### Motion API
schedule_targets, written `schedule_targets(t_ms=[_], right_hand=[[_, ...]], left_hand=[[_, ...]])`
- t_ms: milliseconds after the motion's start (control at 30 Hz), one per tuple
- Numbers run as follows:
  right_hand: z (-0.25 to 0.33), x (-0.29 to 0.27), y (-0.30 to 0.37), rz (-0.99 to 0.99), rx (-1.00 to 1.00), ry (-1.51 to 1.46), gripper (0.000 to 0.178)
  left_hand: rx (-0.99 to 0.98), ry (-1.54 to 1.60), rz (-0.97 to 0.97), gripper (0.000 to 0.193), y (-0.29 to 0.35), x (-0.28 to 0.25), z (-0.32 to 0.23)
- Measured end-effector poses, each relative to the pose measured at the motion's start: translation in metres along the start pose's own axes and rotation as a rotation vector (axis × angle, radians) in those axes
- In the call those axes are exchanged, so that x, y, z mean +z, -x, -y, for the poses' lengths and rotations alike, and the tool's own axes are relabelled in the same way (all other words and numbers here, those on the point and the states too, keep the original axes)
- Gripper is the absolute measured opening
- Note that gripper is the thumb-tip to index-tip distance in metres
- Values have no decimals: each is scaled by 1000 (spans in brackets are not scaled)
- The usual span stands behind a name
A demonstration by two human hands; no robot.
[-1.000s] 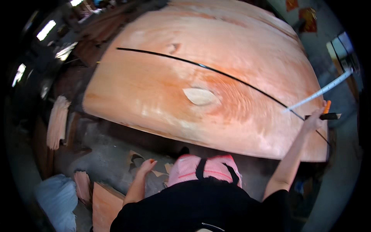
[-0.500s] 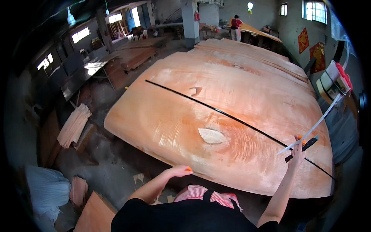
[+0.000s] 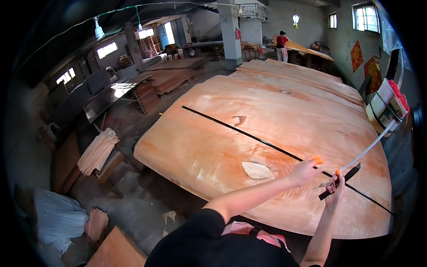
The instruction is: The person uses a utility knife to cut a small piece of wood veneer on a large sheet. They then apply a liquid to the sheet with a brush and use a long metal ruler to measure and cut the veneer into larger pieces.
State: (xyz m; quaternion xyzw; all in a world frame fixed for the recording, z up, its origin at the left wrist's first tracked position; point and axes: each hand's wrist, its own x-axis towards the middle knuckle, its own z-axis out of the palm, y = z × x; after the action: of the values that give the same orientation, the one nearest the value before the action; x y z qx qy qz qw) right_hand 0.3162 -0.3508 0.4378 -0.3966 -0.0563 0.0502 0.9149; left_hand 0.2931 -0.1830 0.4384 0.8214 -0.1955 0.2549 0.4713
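Note:
A large sheet of pinkish-brown wood veneer (image 3: 213, 147) covers the work surface in front of me. My right hand (image 3: 334, 191) is closed round a flat black bar-shaped tool (image 3: 352, 173), close to the sheet's right end. A narrow white tape (image 3: 365, 150) runs down from a hanging roll (image 3: 386, 107) to that hand's fingers. My left hand (image 3: 306, 172) is over the veneer beside the right hand, its orange-covered fingertips apart and nothing visible in them. A long thin black rod (image 3: 249, 135) lies diagonally over the sheet, passing beneath both hands.
A pale leaf-shaped patch (image 3: 257, 170) and a smaller hole (image 3: 240, 120) mark the sheet. Veneer strips (image 3: 98, 151) lie on a stand at left, near a pale plastic bag (image 3: 60, 216). Another person (image 3: 282, 46) stands at a far table.
My left hand has left the sheet's near edge and swung right and forward, close to my right hand. The right hand still grips the black tool. The whole view has shifted slightly.

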Motion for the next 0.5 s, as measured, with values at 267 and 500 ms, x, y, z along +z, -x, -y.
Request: schedule_targets(t_ms=[267, 500], right_hand=[[-69, -21, 16, 128, 303, -211, 24], [-110, -50, 24, -40, 571, -183, 20]], left_hand=[[223, -64, -118, 22, -41, 25, -40], [22, 240, -254, 19, -20, 31, -16]])
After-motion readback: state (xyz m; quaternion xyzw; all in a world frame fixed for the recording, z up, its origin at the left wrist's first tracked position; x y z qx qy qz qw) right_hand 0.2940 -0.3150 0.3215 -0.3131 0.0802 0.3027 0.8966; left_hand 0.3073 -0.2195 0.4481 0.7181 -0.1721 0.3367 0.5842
